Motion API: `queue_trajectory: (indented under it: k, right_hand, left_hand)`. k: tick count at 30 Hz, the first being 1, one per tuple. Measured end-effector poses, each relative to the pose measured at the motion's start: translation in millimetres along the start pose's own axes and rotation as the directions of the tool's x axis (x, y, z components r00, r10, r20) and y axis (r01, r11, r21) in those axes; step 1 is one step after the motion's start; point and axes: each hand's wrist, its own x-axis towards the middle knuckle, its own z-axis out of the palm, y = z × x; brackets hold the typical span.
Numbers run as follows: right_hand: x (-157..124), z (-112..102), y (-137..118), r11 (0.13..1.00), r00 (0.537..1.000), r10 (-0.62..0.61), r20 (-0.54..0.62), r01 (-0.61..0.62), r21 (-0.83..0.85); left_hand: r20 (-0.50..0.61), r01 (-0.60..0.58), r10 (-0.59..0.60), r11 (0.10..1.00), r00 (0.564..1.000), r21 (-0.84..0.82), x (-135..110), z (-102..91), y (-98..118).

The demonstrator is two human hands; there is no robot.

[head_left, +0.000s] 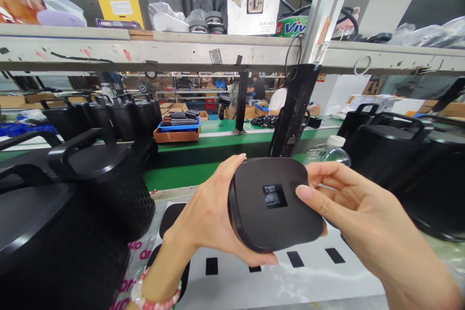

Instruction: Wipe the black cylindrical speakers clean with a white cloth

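Observation:
A black, rounded-square device base (254, 223) is raised over the table, its flat face turned up toward me. My left hand (209, 213) wraps around its left side and lower edge. On the right side, my right hand (348, 198) grips it with the thumb on the flat face; its other fingers are partly hidden. Near the middle of that face is a small dark label (275, 196) with fine white print. Beneath the hands lies a white sheet (232, 286) with several small black rectangles (211, 266) and larger black rounded pieces along its left edge.
Black speakers with handles (98, 174) crowd the left, and similar black units (388, 155) stand at the right. A clear bottle (329, 150) is behind my right hand. A metal shelf (163, 51) crosses above, with boxes on it. People sit beyond the green conveyor (210, 143).

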Motion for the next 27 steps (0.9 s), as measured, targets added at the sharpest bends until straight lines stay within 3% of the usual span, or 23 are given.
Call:
queue_trajectory:
  k: [27]
  right_hand:
    - [0.8, 3.3, -5.1, 0.998, 0.999, 0.0, 0.039, 0.002, -0.064]
  left_hand:
    - [-0.004, -0.008, 0.008, 1.0, 1.0, -0.014, -2.2, 0.9, -3.8]
